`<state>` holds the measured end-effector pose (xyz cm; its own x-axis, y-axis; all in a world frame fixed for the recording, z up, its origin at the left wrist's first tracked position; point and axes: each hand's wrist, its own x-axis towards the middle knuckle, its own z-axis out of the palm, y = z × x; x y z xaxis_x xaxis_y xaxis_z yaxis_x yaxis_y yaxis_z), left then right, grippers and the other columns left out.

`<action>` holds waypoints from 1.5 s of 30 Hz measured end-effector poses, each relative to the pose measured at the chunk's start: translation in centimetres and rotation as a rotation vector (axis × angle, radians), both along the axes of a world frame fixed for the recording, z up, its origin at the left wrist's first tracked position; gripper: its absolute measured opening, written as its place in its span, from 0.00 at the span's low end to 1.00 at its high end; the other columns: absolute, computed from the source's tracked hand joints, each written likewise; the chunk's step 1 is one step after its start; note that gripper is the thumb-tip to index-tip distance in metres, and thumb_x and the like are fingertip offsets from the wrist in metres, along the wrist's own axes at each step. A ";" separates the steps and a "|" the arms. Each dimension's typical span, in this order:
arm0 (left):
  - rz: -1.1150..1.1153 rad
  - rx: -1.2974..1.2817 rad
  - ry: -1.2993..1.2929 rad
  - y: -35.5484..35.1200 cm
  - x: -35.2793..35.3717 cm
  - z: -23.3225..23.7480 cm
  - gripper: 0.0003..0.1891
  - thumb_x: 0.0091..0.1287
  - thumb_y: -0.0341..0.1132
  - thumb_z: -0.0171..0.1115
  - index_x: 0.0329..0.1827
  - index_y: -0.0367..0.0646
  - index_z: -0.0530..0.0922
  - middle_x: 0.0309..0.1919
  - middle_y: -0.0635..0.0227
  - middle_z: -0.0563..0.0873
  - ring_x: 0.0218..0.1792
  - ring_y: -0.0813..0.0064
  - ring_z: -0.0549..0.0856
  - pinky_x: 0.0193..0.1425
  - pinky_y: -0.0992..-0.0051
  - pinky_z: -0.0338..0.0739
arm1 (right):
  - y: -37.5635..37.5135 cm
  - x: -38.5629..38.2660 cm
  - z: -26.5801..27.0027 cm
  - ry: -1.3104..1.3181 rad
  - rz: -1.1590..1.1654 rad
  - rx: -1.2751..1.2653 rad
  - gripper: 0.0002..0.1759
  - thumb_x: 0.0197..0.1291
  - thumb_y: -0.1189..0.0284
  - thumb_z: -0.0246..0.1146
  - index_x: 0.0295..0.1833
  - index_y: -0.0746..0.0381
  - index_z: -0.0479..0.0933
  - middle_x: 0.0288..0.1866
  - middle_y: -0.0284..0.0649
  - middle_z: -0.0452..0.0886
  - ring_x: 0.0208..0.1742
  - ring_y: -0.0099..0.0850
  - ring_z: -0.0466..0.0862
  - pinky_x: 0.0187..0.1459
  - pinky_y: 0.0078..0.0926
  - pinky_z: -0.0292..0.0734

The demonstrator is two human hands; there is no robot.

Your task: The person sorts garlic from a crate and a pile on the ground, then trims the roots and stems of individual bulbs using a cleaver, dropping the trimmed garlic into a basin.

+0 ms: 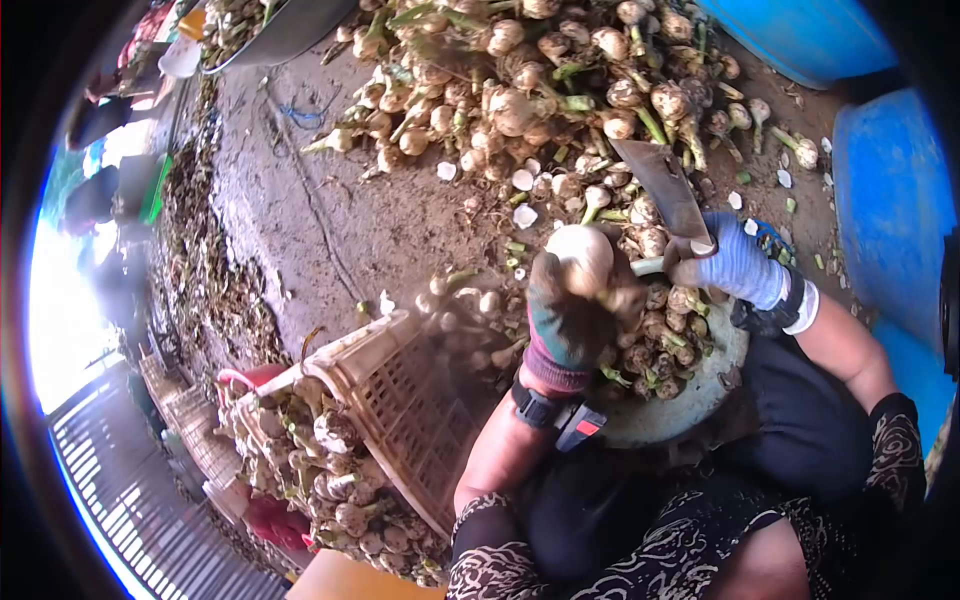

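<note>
My left hand (568, 325), in a dirty green and maroon glove, is closed around a pale garlic bulb (582, 252). The fingers are partly smeared by motion. My right hand (730, 262), in a blue-grey knitted glove, grips a broad-bladed knife (662, 188). Its blade points up and to the left, a short way right of the bulb. Beneath both hands sits a round, pale green basin (722, 375) with several small garlic bulbs (665, 345) in it, and my left forearm and hand hide part of it.
A large heap of garlic with stems (520, 90) covers the ground ahead. Blue barrels (890, 200) stand at right. On the left, a tilted plastic crate (390, 400) stands beside more piled garlic (330, 480). A metal bowl (290, 35) is at the upper left. Peel scraps litter the ground.
</note>
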<state>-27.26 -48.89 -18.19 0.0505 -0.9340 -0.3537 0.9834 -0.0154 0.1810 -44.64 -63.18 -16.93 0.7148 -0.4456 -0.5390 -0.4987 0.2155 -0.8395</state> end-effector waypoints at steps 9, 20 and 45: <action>0.031 -0.118 0.173 1.3 0.9 -0.9 0.36 0.62 0.60 0.58 0.58 0.34 0.72 0.56 0.53 0.78 0.52 0.54 0.80 0.51 0.60 0.80 | 0.7 0.2 -1.4 -0.070 -0.143 0.163 0.17 0.41 0.76 0.72 0.39 0.65 0.76 0.29 0.30 0.77 0.30 0.19 0.77 0.32 0.20 0.75; -0.147 0.141 -0.397 2.4 0.9 -1.3 0.21 0.55 0.36 0.67 0.48 0.33 0.75 0.32 0.56 0.84 0.30 0.67 0.85 0.35 0.70 0.83 | -1.1 0.8 -0.7 -0.079 -0.055 -0.264 0.13 0.46 0.69 0.69 0.32 0.66 0.77 0.23 0.37 0.79 0.28 0.26 0.81 0.31 0.27 0.74; -0.523 1.443 -2.156 11.8 16.6 -14.2 0.23 0.46 0.46 0.70 0.41 0.38 0.83 0.34 0.46 0.85 0.39 0.50 0.85 0.45 0.62 0.80 | 1.0 -0.5 -5.6 0.188 0.014 0.193 0.19 0.46 0.71 0.71 0.40 0.72 0.75 0.26 0.34 0.78 0.22 0.20 0.77 0.23 0.20 0.71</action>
<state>-10.68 -37.11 -32.37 0.8847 -0.4057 -0.2298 -0.4110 -0.9112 0.0263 -45.09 -62.14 -22.49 0.5995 -0.3124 -0.7369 -0.6458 0.3550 -0.6759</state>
